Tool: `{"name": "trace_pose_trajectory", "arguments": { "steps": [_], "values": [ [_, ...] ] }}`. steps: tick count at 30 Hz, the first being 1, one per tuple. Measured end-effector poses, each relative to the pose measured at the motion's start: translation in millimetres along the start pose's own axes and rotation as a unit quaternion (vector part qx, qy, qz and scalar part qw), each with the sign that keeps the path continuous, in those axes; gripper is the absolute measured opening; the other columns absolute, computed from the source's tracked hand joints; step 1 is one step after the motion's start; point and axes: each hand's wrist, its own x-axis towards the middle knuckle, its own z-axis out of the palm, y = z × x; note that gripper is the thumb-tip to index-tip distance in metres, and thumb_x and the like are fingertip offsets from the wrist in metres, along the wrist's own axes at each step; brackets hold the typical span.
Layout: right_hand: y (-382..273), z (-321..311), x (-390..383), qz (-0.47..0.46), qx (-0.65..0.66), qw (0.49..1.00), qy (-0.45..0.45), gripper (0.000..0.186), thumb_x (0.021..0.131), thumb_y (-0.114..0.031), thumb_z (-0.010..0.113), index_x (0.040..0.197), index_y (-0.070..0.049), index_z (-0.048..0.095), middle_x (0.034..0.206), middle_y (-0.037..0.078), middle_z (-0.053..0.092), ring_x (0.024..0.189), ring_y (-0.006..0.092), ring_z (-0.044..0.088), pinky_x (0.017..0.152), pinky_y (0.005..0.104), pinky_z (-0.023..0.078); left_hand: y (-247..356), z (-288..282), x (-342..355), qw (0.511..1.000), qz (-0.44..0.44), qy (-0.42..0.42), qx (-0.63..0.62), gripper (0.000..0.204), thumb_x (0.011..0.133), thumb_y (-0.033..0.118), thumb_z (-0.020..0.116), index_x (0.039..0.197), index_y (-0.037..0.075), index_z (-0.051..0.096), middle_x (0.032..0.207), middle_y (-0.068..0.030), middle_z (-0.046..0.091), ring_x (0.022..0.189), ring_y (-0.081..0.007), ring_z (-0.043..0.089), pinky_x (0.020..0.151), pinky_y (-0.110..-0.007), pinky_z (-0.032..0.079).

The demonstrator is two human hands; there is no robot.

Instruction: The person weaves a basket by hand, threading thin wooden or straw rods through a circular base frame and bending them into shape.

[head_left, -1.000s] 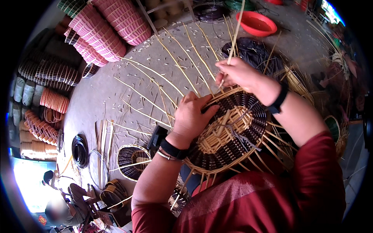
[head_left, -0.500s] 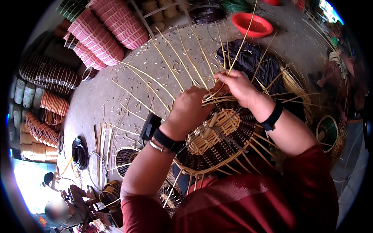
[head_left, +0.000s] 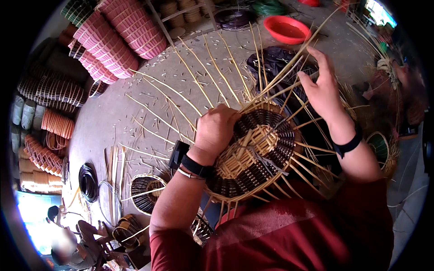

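Observation:
On my lap lies an oval wicker basket base [head_left: 282, 128], dark brown around a pale slatted middle, with long pale rods fanning out from its edge. My left hand [head_left: 216, 130] is closed on the far left part of its rim; the fingertips are partly hidden. Raised beyond the far right rim, my right hand [head_left: 322, 88] holds nothing, thumb and forefinger spread apart. Close to its fingers a long pale rod [head_left: 289, 67] slants up and away from the rim, slightly blurred. A grey strip [head_left: 266, 163] lies across the slatted middle.
Short cuttings litter the concrete floor. A red basin [head_left: 285, 30] and dark cloth [head_left: 262, 63] lie ahead. Pink basket stacks [head_left: 106, 45] stand far left. Nearer are a black coil [head_left: 88, 182] and a small basket [head_left: 147, 193]. Another person [head_left: 74, 246] sits at lower left.
My right hand has let go at the rim and swung up and right, its fingers opening. The long rod now leans further right. My left hand stays at the rim.

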Motion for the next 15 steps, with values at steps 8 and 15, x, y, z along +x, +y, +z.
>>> {"name": "trace_pose_trajectory", "arguments": {
  "steps": [8, 15],
  "values": [
    [-61.2, 41.6, -3.8, 0.337, 0.284, 0.748, -0.496, 0.047, 0.105, -0.022, 0.061, 0.139, 0.008, 0.047, 0.103, 0.015, 0.068, 0.075, 0.0213, 0.069, 0.061, 0.0294, 0.055, -1.5, 13.1, 4.2, 0.999, -0.049, 0.023, -0.002, 0.021, 0.099, 0.027, 0.065, 0.096, 0.008, 0.073, 0.092, -0.0132, 0.072, 0.087, -0.0367, 0.071, 0.076, -0.047, 0.056],
    [-12.7, 121.1, 37.7, 0.317, 0.226, 0.820, -0.420, 0.022, 0.107, -0.019, 0.061, 0.108, 0.002, 0.062, 0.085, 0.010, 0.067, 0.068, 0.0163, 0.066, 0.058, 0.0296, 0.056, -0.7, 19.5, 7.1, 0.998, -0.046, 0.044, -0.013, 0.025, 0.099, 0.028, 0.066, 0.115, 0.010, 0.071, 0.092, -0.0128, 0.074, 0.086, -0.0367, 0.072, 0.076, -0.046, 0.057]
  ]
}}
